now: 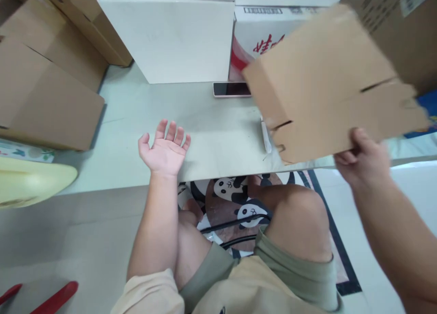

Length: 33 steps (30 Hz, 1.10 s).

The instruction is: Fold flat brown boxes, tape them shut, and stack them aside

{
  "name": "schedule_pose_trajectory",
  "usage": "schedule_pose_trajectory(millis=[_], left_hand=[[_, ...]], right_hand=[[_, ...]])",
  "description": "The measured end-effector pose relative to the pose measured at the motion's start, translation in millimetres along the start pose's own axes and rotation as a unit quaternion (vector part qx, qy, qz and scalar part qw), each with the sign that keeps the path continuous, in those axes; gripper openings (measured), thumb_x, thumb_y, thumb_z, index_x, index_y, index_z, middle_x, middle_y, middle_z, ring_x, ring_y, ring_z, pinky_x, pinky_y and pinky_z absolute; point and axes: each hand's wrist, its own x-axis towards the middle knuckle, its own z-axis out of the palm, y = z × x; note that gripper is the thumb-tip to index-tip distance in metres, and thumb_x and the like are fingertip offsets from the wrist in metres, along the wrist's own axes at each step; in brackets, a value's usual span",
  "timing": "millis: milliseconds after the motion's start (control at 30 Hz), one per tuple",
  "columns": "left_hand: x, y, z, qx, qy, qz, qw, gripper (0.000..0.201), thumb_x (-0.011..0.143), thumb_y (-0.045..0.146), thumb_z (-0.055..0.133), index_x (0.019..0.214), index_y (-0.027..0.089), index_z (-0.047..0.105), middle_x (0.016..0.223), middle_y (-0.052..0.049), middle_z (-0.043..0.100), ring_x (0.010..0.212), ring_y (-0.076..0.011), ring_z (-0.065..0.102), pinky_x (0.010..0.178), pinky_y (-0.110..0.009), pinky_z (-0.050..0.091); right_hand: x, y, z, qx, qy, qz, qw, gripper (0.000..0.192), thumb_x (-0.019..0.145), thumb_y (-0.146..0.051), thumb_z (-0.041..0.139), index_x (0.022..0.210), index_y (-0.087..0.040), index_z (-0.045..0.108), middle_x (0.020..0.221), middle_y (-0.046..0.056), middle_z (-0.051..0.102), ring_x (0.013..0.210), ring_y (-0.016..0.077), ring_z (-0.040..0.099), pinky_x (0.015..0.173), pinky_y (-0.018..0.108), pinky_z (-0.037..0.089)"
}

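Note:
My right hand [363, 159] grips the lower edge of a flattened brown cardboard box [327, 77], thumb on the face towards me. The cardboard is tilted above the right part of the table, with slots and folded flaps along its edges. My left hand [165, 152] is held palm up over the table's front edge, fingers spread and nothing in it. Under the cardboard's left side, a phone [230, 90] lies partly covered. A small white strip-like item [265, 136] lies just left of the cardboard's lower corner.
Brown cardboard boxes [51, 86] crowd the table's left end. White boxes [174, 41] and a red-and-white printed carton [252, 45] line the back. A large brown carton [406, 36] stands at the back right. A pale yellow object [34, 182] juts past the front edge at left.

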Motion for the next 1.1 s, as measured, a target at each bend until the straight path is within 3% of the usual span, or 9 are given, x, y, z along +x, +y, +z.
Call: schedule_pose_trajectory(millis=[100, 167, 333, 400, 500, 633, 800, 967, 1100], left_hand=[[0, 2, -1.0, 0.009, 0.005, 0.000, 1.000, 0.048, 0.090, 0.062, 0.037, 0.094, 0.028, 0.071, 0.092, -0.004, 0.078, 0.082, -0.0178, 0.073, 0.078, -0.033, 0.060], [1, 1, -0.7, 0.003, 0.004, -0.004, 1.000, 0.047, 0.090, 0.061, 0.038, 0.092, 0.027, 0.071, 0.086, -0.003, 0.077, 0.076, -0.0171, 0.072, 0.076, -0.033, 0.060], [6, -5, 6.7, -0.016, 0.016, -0.017, 1.000, 0.050, 0.092, 0.061, 0.035, 0.088, 0.026, 0.071, 0.075, -0.002, 0.073, 0.066, -0.0161, 0.069, 0.070, -0.033, 0.060], [9, -7, 10.0, -0.018, 0.026, -0.023, 0.999, 0.050, 0.092, 0.060, 0.034, 0.087, 0.026, 0.070, 0.073, -0.002, 0.072, 0.065, -0.0160, 0.068, 0.068, -0.034, 0.060], [14, -9, 13.0, -0.019, 0.025, -0.027, 0.999, 0.048, 0.093, 0.057, 0.035, 0.086, 0.025, 0.070, 0.072, -0.003, 0.071, 0.064, -0.0160, 0.066, 0.068, -0.034, 0.061], [19, -8, 15.8, -0.028, 0.025, -0.031, 0.999, 0.052, 0.095, 0.058, 0.030, 0.085, 0.025, 0.069, 0.071, -0.002, 0.070, 0.062, -0.0149, 0.065, 0.067, -0.033, 0.060], [19, -6, 15.3, -0.026, 0.016, -0.034, 0.999, 0.051, 0.093, 0.060, 0.033, 0.083, 0.025, 0.069, 0.070, -0.001, 0.069, 0.060, -0.0138, 0.063, 0.066, -0.031, 0.059], [10, 1, 9.8, -0.040, 0.010, -0.011, 0.999, 0.046, 0.090, 0.059, 0.039, 0.082, 0.026, 0.069, 0.070, -0.001, 0.068, 0.059, -0.0134, 0.063, 0.065, -0.030, 0.058], [-2, 12, 3.6, -0.077, 0.018, -0.003, 0.997, 0.046, 0.091, 0.057, 0.036, 0.083, 0.025, 0.069, 0.070, -0.001, 0.067, 0.059, -0.0129, 0.061, 0.065, -0.030, 0.057]], right_hand=[[20, -8, -41, -0.038, 0.210, -0.063, 0.975, 0.055, 0.051, -0.045, 0.091, 0.064, -0.025, 0.042, 0.069, 0.000, 0.054, 0.046, 0.0067, 0.038, 0.036, 0.028, 0.023], [47, -11, -53, -0.137, 0.260, -0.104, 0.950, 0.042, 0.064, -0.045, 0.085, 0.064, -0.025, 0.048, 0.075, 0.007, 0.064, 0.047, 0.0086, 0.045, 0.041, 0.034, 0.033], [148, -30, -22, -0.407, 0.233, -0.088, 0.879, 0.024, 0.091, -0.026, 0.063, 0.090, -0.005, 0.074, 0.091, 0.027, 0.073, 0.079, 0.0236, 0.074, 0.063, 0.038, 0.051], [184, -39, 4, -0.405, 0.198, -0.077, 0.889, 0.033, 0.092, -0.016, 0.061, 0.114, 0.006, 0.073, 0.104, 0.030, 0.073, 0.094, 0.0262, 0.076, 0.069, 0.035, 0.053], [216, -46, 40, -0.400, 0.142, -0.060, 0.903, 0.041, 0.084, -0.007, 0.070, 0.124, 0.005, 0.070, 0.120, 0.029, 0.071, 0.105, 0.0251, 0.073, 0.075, 0.034, 0.051], [215, -34, 59, -0.391, 0.075, -0.029, 0.917, 0.052, 0.086, -0.007, 0.068, 0.136, 0.002, 0.063, 0.129, 0.026, 0.067, 0.099, 0.0185, 0.071, 0.077, 0.031, 0.052], [183, -10, 47, -0.412, -0.007, 0.004, 0.911, 0.053, 0.089, -0.012, 0.062, 0.141, 0.000, 0.060, 0.125, 0.025, 0.068, 0.076, 0.0099, 0.065, 0.076, 0.029, 0.052], [154, -3, 41, -0.470, -0.062, 0.008, 0.881, 0.050, 0.087, -0.018, 0.066, 0.136, -0.009, 0.067, 0.099, 0.018, 0.075, 0.072, 0.0156, 0.065, 0.080, 0.034, 0.051], [134, -14, 59, -0.489, -0.095, -0.016, 0.867, 0.046, 0.086, -0.021, 0.064, 0.131, -0.017, 0.070, 0.092, 0.012, 0.075, 0.073, 0.0190, 0.068, 0.079, 0.035, 0.054]])
